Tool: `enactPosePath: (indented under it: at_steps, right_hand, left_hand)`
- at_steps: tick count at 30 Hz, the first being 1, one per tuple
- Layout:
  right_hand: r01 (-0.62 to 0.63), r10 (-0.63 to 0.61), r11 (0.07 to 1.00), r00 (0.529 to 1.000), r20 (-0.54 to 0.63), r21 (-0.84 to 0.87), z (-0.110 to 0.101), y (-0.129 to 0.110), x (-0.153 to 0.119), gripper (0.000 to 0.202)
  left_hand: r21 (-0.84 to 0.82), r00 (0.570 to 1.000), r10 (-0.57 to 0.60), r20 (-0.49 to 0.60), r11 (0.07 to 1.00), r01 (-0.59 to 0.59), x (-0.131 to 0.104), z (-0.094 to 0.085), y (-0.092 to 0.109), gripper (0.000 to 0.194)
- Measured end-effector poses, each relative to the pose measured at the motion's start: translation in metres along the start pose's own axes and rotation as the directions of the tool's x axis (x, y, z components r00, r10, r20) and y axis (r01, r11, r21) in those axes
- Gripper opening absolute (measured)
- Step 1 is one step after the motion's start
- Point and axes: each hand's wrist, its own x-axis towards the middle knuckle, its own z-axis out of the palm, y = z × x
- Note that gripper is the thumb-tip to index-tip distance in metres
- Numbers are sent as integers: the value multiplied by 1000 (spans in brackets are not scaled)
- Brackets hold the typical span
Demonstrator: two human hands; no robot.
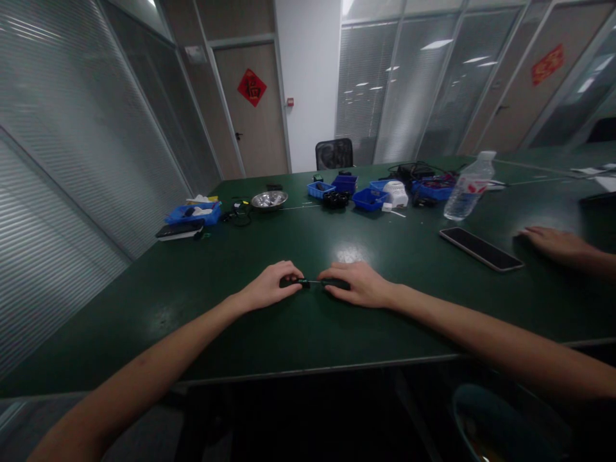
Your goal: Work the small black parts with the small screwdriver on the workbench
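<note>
Just above the table's near edge, my right hand [360, 283] is closed around the dark handle of a screwdriver [335, 283]. The thin metal shaft points left toward a small black part [305, 282]. My left hand [270, 286] pinches this part between thumb and fingers; some of it is hidden inside the hand, and its kind does not show. The shaft's tip meets the part or lies right beside it; I cannot tell which. Both hands rest low at the green table [231, 346].
A phone [480, 249] and a water bottle [469, 187] are to the right, near another person's hand [553, 242]. Farther back are a metal bowl [269, 200], blue trays [369, 199] and cables [414, 172]. At left a blue tray [214, 215] sits by a dark flat object [180, 230].
</note>
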Motion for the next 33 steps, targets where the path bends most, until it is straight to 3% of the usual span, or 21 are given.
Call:
enactPosePath:
  at_steps: [33]
  right_hand:
    - [78, -78, 997, 997, 13, 1, -1, -5, 2, 37]
  left_hand:
    - [-60, 1000, 27, 10, 998, -27, 6, 11, 8, 21]
